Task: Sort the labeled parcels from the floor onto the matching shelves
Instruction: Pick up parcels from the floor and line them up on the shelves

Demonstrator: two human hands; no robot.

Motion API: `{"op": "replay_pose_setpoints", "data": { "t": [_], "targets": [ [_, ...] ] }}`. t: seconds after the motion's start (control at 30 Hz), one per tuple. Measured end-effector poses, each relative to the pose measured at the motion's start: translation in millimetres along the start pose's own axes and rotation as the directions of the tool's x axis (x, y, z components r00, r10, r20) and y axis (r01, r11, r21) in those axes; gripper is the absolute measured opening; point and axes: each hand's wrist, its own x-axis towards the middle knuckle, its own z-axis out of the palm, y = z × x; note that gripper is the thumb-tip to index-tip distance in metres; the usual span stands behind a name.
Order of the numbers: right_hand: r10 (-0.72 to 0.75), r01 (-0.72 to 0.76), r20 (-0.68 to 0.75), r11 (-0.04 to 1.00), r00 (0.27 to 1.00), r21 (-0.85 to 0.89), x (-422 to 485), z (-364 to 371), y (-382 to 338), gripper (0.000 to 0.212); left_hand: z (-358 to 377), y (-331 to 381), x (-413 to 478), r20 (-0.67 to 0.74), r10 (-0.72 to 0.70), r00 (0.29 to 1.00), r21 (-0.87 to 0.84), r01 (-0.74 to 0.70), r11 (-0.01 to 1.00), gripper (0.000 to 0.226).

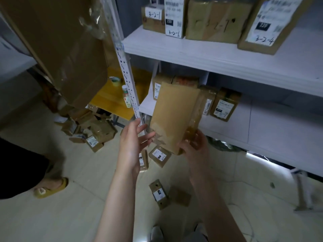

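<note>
The right hand (194, 147) grips the bottom corner of one plain brown parcel (174, 116), held upright before the lower shelf (262, 130). The left hand (134, 142), fingers straight, touches the parcel's lower left edge. Four labeled parcels (174, 16) stand on the upper shelf (192, 55), and four loose boxes (159, 193) lie on the floor (70, 215) beneath the hands.

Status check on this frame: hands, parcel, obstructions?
Right hand grips brown parcel at lower end. Left hand open beside it. No label on facing side. Loose parcels on floor below.
</note>
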Motion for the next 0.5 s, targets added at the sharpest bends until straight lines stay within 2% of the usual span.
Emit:
{"op": "replay_pose_setpoints", "data": {
  "t": [0.1,0.17,0.23,0.33,0.43,0.5],
  "targets": [
    [-0.248,0.249,0.032,0.947,0.968,-0.202,0,5,-10,0.097,4,15,-5,0.065,-0.003,0.998,0.028,0.001,1.000,0.056],
    [-0.487,0.493,0.097,0.824,0.868,-0.278,5,8,-12,0.095,7,22,-9,0.137,-0.025,0.990,0.021,0.022,1.000,0.063],
    [-0.623,0.638,0.146,0.731,0.769,-0.243,10,10,-12,0.093,9,28,-11,0.213,-0.039,0.976,-0.017,0.044,0.999,0.078],
    [-0.693,0.721,0.200,0.669,0.692,-0.180,17,5,-15,0.095,7,32,-9,0.289,-0.051,0.956,-0.083,0.078,0.993,0.098],
    [-0.686,0.713,0.206,0.640,0.698,-0.285,23,-3,-17,0.094,0,33,-6,0.339,-0.081,0.937,-0.134,0.134,0.982,0.102],
    [-0.676,0.715,0.237,0.640,0.698,-0.283,25,-8,-21,0.081,-4,32,-3,0.366,-0.071,0.928,-0.207,0.156,0.966,0.094]
  ]
}}
